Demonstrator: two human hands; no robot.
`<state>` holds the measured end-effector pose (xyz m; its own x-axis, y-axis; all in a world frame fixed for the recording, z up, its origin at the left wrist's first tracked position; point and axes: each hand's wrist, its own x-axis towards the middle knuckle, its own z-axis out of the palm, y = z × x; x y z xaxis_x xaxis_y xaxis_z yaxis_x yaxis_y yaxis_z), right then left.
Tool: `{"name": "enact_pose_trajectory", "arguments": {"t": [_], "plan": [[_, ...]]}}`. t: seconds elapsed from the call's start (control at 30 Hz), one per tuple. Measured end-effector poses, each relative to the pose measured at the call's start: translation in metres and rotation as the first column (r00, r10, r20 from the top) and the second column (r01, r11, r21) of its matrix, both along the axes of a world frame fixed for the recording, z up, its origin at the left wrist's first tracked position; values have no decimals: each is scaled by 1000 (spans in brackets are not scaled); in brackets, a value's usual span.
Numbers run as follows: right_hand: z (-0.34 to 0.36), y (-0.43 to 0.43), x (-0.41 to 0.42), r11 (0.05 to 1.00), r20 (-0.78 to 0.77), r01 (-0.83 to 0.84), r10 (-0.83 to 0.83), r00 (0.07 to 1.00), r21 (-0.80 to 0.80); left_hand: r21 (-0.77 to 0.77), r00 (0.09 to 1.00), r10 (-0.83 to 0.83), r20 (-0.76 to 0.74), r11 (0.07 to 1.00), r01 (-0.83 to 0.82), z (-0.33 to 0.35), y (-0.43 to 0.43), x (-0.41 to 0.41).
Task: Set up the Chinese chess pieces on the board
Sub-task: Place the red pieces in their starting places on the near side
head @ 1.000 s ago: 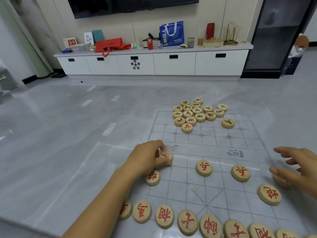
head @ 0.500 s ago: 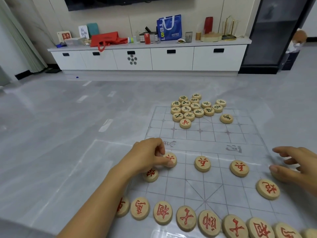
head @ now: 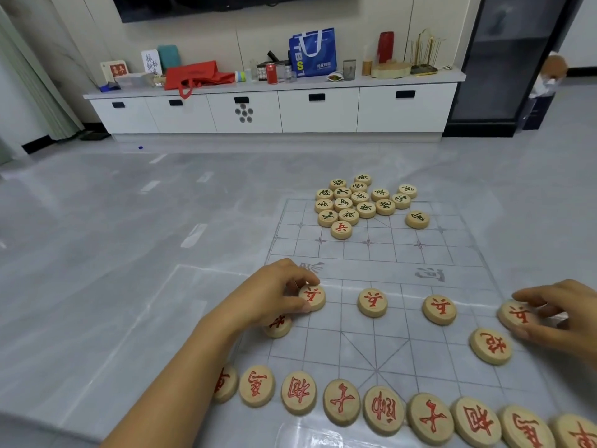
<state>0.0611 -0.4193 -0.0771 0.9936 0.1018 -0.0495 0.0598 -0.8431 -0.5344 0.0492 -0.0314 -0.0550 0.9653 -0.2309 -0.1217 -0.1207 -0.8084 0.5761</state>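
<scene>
On a grey tiled floor (head: pixel 129 286), red soldier pieces (head: pixel 312 296) at both board (head: pixel 371 344) edges are pinched by their rims, one by the left hand (head: pixel 271 295), one by the right hand (head: pixel 562 315). The wood is judged light, hard and smooth.

The left hand (head: pixel 274 295) now sits further off the left red soldier (head: pixel 312 297), baring its face and pinching only its 9 o'clock edge. The right hand (head: pixel 555 315), hovering before, now pinches the right red soldier (head: pixel 516 314), newly uncovered at the row's 3 o'clock end.
</scene>
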Motion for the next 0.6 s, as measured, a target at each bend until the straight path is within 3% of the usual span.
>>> {"name": "enact_pose_trajectory", "arguments": {"t": [0.3,0.5,0.6], "plan": [[7,0,0,999,12,0,0,1000,-38,0,1000,1,4,1000,-1,-1,0,-2],[19,11,-8,987,-60,-134,129,990,-89,-17,1000,-5,17,1000,5,-3,1,-2],[14,10,-6,992,-71,-95,89,994,-84,-1,1000,-14,21,1000,14,-3,1,-2]]}}
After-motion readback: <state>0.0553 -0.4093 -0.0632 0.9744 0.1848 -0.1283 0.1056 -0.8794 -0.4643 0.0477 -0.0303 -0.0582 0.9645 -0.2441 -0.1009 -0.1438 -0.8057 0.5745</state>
